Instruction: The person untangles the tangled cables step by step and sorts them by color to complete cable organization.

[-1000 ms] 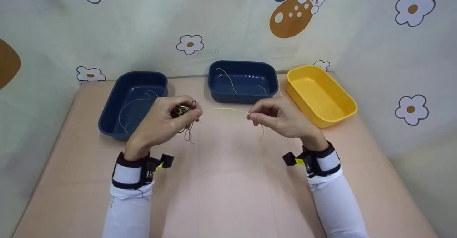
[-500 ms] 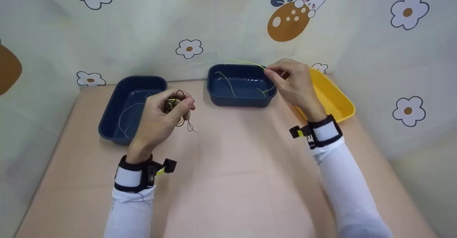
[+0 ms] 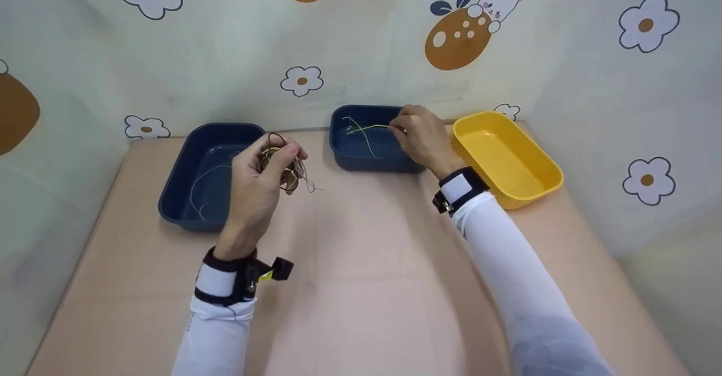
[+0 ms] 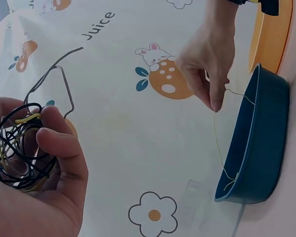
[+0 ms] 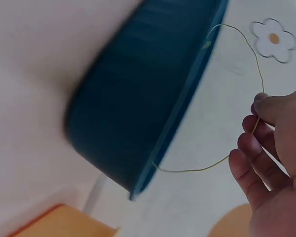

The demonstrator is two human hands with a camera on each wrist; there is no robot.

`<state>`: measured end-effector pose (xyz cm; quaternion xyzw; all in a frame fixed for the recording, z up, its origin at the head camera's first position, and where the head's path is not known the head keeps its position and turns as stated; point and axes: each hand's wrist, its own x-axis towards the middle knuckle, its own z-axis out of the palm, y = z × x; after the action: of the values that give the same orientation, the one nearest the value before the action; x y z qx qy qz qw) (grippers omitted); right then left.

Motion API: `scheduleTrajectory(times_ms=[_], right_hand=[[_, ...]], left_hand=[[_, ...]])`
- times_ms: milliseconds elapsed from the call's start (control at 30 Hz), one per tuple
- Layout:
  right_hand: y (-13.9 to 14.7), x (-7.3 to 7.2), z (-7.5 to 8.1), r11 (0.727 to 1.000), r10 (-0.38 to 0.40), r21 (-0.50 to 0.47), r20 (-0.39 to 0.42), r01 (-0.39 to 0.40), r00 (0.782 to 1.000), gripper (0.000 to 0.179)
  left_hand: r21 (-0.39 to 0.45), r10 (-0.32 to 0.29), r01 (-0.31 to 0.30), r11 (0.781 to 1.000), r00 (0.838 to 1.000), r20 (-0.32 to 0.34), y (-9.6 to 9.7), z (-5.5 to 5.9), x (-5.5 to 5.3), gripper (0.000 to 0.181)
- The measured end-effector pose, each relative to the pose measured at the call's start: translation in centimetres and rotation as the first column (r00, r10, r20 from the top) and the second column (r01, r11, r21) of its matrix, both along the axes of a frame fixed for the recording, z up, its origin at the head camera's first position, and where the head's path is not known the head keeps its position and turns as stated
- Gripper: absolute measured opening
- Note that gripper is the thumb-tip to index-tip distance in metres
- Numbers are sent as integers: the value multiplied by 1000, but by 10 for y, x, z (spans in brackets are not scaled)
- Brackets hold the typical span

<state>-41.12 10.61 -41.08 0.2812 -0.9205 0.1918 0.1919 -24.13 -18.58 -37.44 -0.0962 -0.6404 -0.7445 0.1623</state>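
Observation:
My left hand (image 3: 251, 187) grips a tangled bundle of thin cords (image 4: 43, 159), black, yellow and grey. Loose grey ends stick out past the fingers. My right hand (image 3: 426, 139) is above the right end of the middle dark blue box (image 3: 378, 163), pinching a thin yellow string (image 3: 369, 127) between thumb and fingers. In the right wrist view both ends of that string (image 5: 257, 61) hang down past the box rim. Another yellow-green string (image 3: 368, 140) lies inside this box. The right hand hides part of the box interior.
Left of it stands a second dark blue box (image 3: 179, 222) with a thin pale string (image 3: 194, 187) inside. A yellow box (image 3: 507, 164) is at the right. All rest on a pink-covered table (image 3: 361, 308) before a patterned cloth backdrop (image 3: 225, 49).
The right hand, carrying the yellow string, has gone from beside the left hand up to the middle blue box, then leftward over it. The left hand has risen slightly, still gripping the bundle.

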Motion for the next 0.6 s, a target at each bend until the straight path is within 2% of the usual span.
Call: scheduleTrajectory(times_ms=[100,167,300,367,467,600], right_hand=[[-2,-6,-9,998,-21,54,25,20,999,17],[-3,-8,-12,996,-46,75,89,39,995,18],[-3,-9,-13,995,-73,86,286,51,955,23],[-1,-8,-12,997,-60,72,341,38,938,24],[2,-1,-10,1000,8,7,326,-11,945,23],[5,20,1,992,102,-101,242,-79,965,21]], left_hand=[[52,7,-7,999,1000,-15,4,0,0,15],[84,13,-11,996,1000,-23,6,1,0,16],[114,21,-18,993,999,-29,11,1,2,17],[102,25,-22,994,999,-29,13,0,2,16],[85,13,-10,996,999,-34,16,-2,2,14],[77,-26,28,997,999,-35,21,-1,5,11]])
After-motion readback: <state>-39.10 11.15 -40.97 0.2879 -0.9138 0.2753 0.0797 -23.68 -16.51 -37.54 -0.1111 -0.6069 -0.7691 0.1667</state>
